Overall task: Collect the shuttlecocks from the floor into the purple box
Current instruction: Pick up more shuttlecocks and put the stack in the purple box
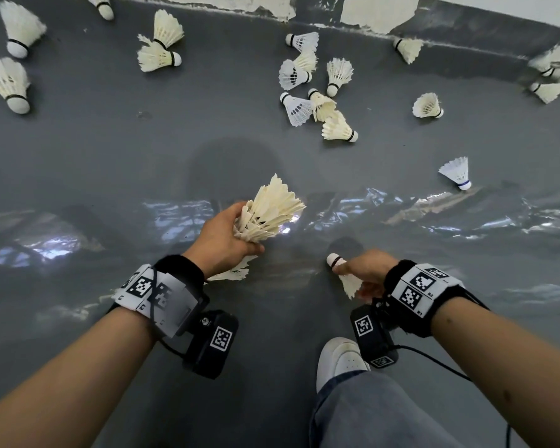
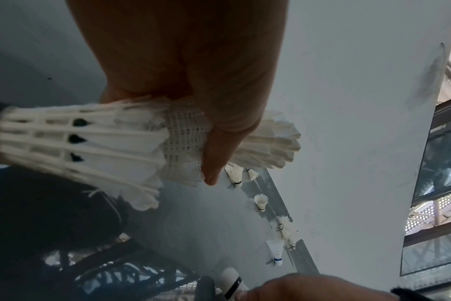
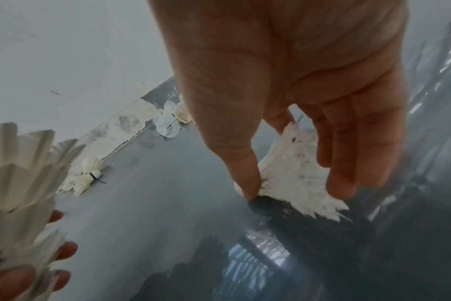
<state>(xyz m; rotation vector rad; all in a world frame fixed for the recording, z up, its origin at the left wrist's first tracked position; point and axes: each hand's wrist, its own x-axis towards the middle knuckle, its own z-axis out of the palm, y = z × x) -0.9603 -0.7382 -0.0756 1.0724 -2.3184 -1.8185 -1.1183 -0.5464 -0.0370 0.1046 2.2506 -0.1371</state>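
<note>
My left hand (image 1: 222,236) gripped a nested stack of shuttlecocks (image 1: 269,211); my right hand (image 1: 367,273) pinched one worn shuttlecock (image 1: 345,274). Many loose shuttlecocks (image 1: 317,92) lay beyond both hands, and no purple box was visible.

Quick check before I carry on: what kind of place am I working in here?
Probably an indoor sports hall or badminton practice room. Many loose shuttlecocks lie scattered on a glossy grey floor, which meets a white wall with peeling paint. The left wrist view shows a large window.
</note>
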